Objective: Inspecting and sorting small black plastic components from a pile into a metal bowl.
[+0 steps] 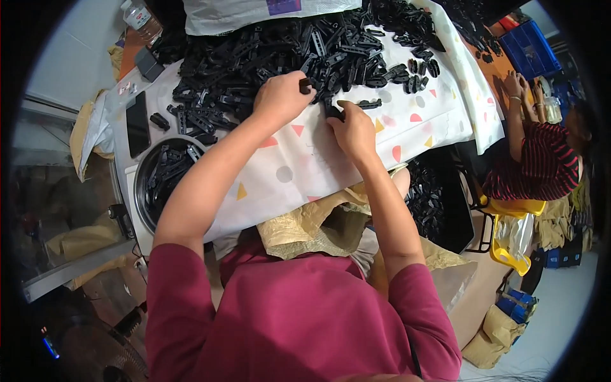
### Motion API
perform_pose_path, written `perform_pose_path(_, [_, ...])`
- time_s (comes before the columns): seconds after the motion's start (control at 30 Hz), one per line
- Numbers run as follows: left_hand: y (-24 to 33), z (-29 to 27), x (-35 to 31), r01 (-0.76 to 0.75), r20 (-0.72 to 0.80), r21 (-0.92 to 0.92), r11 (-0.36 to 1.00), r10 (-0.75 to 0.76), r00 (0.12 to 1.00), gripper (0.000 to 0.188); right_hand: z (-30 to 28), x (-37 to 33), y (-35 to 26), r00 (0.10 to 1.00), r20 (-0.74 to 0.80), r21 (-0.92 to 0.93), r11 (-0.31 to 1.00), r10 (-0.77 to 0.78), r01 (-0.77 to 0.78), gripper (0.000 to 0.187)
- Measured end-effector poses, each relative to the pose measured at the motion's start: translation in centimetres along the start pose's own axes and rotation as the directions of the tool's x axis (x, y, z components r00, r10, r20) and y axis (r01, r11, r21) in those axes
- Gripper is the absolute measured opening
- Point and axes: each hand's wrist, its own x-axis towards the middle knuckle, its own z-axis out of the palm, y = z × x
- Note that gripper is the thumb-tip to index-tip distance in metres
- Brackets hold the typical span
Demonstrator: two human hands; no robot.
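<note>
A big heap of black plastic clip-like parts (242, 60) covers the far side of the table. At its near edge, my left hand (281, 100) is closed with a small dark piece (305, 84) at its fingertips. Just to the right, my right hand (354, 130) pinches a black plastic part (334, 112) between thumb and fingers. One more slim black part (370, 103) lies beside the right fingertips. Both hands are over the patterned white tablecloth (261, 181), a short way apart. The exact shape of the held pieces is partly hidden by my fingers.
A metal bowl (147, 219) of black parts and a phone (137, 125) stand at the left. A white sack (254, 16) lies across the far edge. Below the table's right side is a black bin (461, 210) of parts. Another person (538, 153) sits at the far right.
</note>
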Motion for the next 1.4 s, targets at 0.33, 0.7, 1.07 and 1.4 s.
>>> perform_pose_path(0.33, [5.1, 8.5, 2.8, -0.425, 0.187, 0.224, 0.877, 0.39, 0.902, 0.015, -2.4, -4.0, 3.1, 0.828, 0.061, 0.807, 0.461, 0.558, -0.37, 0.016])
perform_pose_path(0.7, [3.1, 5.9, -0.2, -0.273, 0.359, 0.12, 0.954, 0.215, 0.908, 0.018, -4.4, -5.1, 3.5, 0.806, 0.053, 0.962, 0.187, 0.589, -0.2, 0.019])
perform_pose_path(1.07, [5.2, -2.6, -4.0, 0.348, 0.572, -0.681, 0.644, 0.171, 0.802, 0.023, -7.9, -5.7, -0.6, 0.984, -0.179, 0.815, 0.556, -0.021, 0.16, 0.021])
perform_pose_path(1.4, [3.5, -4.2, -8.5, -0.411, 0.135, -0.328, 0.851, 0.473, 0.871, 0.041, -6.5, -6.6, -4.7, 0.907, -0.352, 0.483, 0.785, -0.23, 0.387, 0.03])
